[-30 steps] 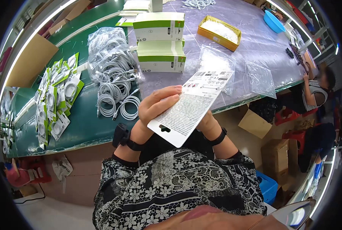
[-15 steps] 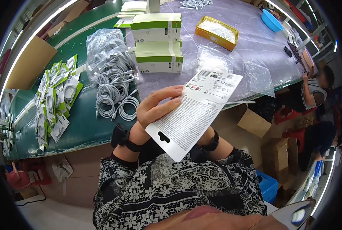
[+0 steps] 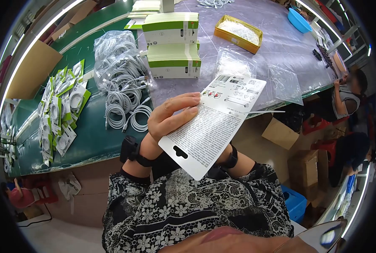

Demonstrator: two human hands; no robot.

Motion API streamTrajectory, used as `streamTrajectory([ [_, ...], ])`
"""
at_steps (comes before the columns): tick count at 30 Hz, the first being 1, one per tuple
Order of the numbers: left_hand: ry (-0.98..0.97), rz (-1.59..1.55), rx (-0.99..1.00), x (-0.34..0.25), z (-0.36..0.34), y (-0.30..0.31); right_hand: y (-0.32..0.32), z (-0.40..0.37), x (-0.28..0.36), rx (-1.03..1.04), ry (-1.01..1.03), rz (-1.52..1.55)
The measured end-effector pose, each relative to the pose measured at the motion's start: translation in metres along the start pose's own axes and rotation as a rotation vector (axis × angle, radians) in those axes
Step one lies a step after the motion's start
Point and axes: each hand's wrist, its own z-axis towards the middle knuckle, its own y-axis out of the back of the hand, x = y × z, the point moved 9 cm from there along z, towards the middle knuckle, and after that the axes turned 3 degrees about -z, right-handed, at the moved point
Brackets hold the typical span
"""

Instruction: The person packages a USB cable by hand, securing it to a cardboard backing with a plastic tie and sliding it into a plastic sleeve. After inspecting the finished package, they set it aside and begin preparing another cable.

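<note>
My left hand (image 3: 173,116) grips the left edge of a white packaging card (image 3: 211,126), its fingers lying over the printed face. The card is tilted in front of my chest, with its hanging hole toward me and a barcode at the far end. From the card's right side sticks a thin white plastic tie (image 3: 266,111). Behind the card my right hand is hidden; only its wrist with a black band (image 3: 230,158) shows, so I cannot see what its fingers do.
Coiled white cables (image 3: 127,95) lie beside stacked green-and-white cards (image 3: 174,61). Several cards with cables (image 3: 61,109) are piled at left. A yellow box (image 3: 239,34) holds white ties, near plastic bags (image 3: 285,84). A blue basin (image 3: 299,21) stands far right; a person (image 3: 346,99) sits there.
The card has shifted very slightly, and the white tie's tip now reaches a little further right. My left hand keeps the same hold.
</note>
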Motion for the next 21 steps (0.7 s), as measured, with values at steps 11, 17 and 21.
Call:
streamTrajectory([
  [11, -0.048, 0.074, 0.103, -0.002, 0.003, -0.008, -0.048, 0.005, 0.069, 0.605, 0.303, 1.368],
  [17, -0.084, 0.156, 0.172, -0.006, 0.007, -0.015, -0.031, 0.008, 0.033, -0.21, -0.178, 1.022],
  [21, -0.002, 0.132, 0.146, 0.005, 0.003, -0.014, 0.022, -0.003, 0.013, -0.354, 0.152, 0.846],
])
